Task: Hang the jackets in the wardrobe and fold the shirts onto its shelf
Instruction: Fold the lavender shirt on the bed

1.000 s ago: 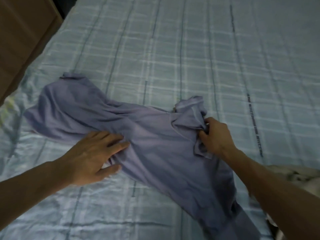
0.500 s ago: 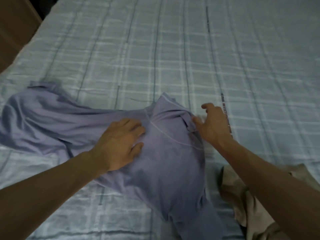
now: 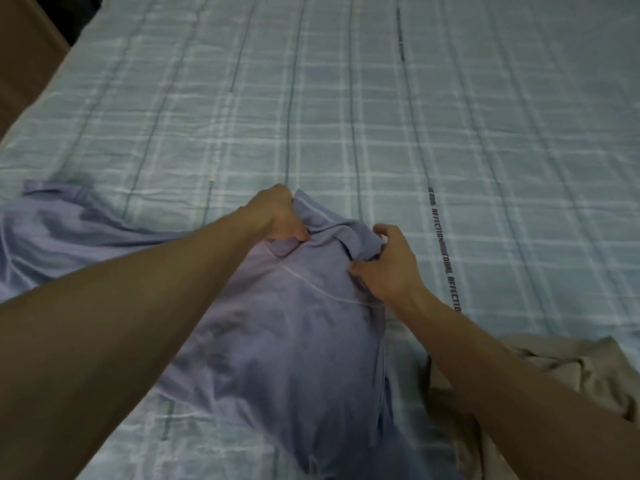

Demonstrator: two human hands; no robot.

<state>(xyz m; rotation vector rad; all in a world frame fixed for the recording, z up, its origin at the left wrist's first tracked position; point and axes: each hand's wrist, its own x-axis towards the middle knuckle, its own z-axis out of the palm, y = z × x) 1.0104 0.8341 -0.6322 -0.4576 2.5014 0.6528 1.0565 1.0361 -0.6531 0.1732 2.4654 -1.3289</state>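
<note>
A lavender-blue shirt (image 3: 298, 341) lies crumpled on the bed, one part stretching away to the left edge of view and the rest running down toward me. My left hand (image 3: 280, 216) grips a fold of its cloth at the far end, fingers curled into the fabric. My right hand (image 3: 388, 268) pinches the bunched cloth just to the right of that, thumb and fingers closed on it. Both hands are close together on the same raised hump of fabric.
The bed is covered by a pale blue checked sheet (image 3: 381, 116) with dark lettered stripes. A beige garment (image 3: 568, 375) lies crumpled at the lower right under my right forearm. A brown wooden surface (image 3: 20, 57) borders the bed at the upper left.
My left hand left its flat rest on the shirt, moved forward and right, and now grips the cloth. My right hand closed on the bunched fabric. The shirt bunched up further.
</note>
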